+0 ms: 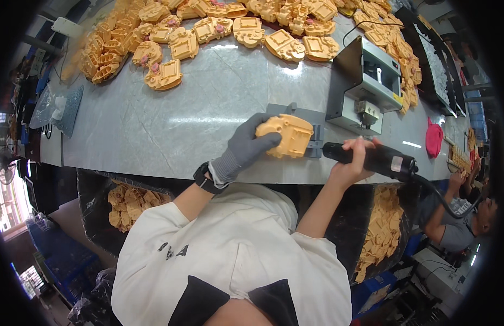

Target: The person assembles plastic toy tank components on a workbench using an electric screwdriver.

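Observation:
My left hand point(246, 145), in a grey glove, grips a yellow moulded plastic part point(287, 135) and holds it against a grey metal fixture point(312, 122) near the table's front edge. A black handheld power tool point(379, 160) lies in my bare right hand point(352, 163), its tip pointing left at the part's right side. The tool's cable runs off to the right.
Several more yellow parts point(208, 27) are heaped along the far side of the grey table point(170, 119). A grey box-shaped machine point(366, 87) stands just behind the fixture. Black bags of yellow parts point(127, 206) sit below the table. Another person point(458, 217) works at the right.

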{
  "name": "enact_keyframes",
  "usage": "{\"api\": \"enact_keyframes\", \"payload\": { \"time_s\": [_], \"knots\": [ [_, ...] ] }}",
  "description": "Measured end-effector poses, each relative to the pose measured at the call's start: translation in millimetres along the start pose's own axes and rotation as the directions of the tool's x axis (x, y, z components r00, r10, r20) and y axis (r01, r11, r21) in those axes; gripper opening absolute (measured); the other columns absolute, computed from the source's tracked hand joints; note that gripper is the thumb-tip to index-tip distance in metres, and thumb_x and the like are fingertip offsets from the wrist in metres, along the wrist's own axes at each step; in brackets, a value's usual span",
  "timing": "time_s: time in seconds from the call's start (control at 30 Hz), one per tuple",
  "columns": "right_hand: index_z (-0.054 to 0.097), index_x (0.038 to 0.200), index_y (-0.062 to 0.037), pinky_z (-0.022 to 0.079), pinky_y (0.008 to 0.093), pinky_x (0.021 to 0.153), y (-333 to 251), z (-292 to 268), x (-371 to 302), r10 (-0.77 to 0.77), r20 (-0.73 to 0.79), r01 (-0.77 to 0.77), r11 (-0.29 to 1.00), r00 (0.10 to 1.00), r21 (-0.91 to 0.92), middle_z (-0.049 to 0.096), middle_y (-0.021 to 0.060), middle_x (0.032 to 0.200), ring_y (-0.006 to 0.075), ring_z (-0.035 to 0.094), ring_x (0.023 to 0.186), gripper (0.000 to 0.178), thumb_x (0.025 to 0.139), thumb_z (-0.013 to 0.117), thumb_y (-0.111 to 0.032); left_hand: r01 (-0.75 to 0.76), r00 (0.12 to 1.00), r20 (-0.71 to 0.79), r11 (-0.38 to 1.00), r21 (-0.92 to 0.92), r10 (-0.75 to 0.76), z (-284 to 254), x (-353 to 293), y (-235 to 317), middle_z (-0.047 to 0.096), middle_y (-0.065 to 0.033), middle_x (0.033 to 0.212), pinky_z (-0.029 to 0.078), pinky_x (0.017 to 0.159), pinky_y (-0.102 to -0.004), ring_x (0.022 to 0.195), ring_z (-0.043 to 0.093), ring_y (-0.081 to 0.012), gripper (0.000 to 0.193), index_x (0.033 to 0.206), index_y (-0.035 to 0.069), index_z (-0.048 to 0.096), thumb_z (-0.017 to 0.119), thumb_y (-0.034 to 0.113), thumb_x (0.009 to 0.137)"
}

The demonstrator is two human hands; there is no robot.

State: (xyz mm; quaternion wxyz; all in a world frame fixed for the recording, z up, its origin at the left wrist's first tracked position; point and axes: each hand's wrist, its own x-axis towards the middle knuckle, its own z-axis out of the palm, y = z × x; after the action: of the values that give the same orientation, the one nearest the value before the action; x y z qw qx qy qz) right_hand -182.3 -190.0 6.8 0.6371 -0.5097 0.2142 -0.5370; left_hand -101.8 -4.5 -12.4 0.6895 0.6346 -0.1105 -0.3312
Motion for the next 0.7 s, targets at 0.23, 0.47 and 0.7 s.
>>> {"api": "enact_keyframes", "payload": {
  "time_s": [0.23, 0.47, 0.7],
  "knots": [
    [0.044, 0.105, 0.0011, 0.043, 0.0269, 0.055, 8.9, 4.7, -2.7, 0.055, -0.039, -0.054, 0.998, 0.998, 0.031, 0.049, 0.0054, 0.065, 0.0135, 0.048, 0.053, 0.032, 0.075, 0.055, 0.005, -0.304, 0.750, -0.166, 0.557, 0.773, 0.640, 31.6, 21.2, -33.6, 0.056, -0.0112, 0.093, 0.045, 0.083, -0.0295, 0.095, 0.055, -0.0229, 0.031, 0.107, 0.003, 0.055, 0.062, 0.006, 0.078],
    [0.043, 0.104, 0.0005, 0.042, 0.0265, 0.056, 26.3, 21.3, -2.6, 0.032, -0.136, -0.013, 0.990, 0.990, 0.142, 0.047, 0.0049, 0.063, 0.0140, 0.048, 0.052, 0.030, 0.076, 0.053, 0.005, -0.579, 0.651, 0.354, 0.138, 0.803, 0.671, 47.8, -45.4, -20.3, 0.050, -0.0167, 0.116, 0.038, 0.090, -0.0490, 0.103, 0.050, -0.0332, 0.042, 0.113, 0.014, 0.053, 0.061, 0.013, 0.071],
    [0.043, 0.103, -0.0010, 0.043, 0.0297, 0.058, 17.6, 10.4, 1.7, 0.092, -0.111, -0.074, 0.985, 0.990, 0.156, 0.047, 0.0050, 0.061, 0.0141, 0.047, 0.052, 0.028, 0.077, 0.052, 0.002, -0.604, 0.732, 0.484, 0.127, 0.787, 0.480, 46.4, -29.4, -37.3, 0.047, -0.0216, 0.119, 0.035, 0.096, -0.0506, 0.108, 0.048, -0.0347, 0.050, 0.108, 0.009, 0.051, 0.067, 0.028, 0.064]
  ]
}}
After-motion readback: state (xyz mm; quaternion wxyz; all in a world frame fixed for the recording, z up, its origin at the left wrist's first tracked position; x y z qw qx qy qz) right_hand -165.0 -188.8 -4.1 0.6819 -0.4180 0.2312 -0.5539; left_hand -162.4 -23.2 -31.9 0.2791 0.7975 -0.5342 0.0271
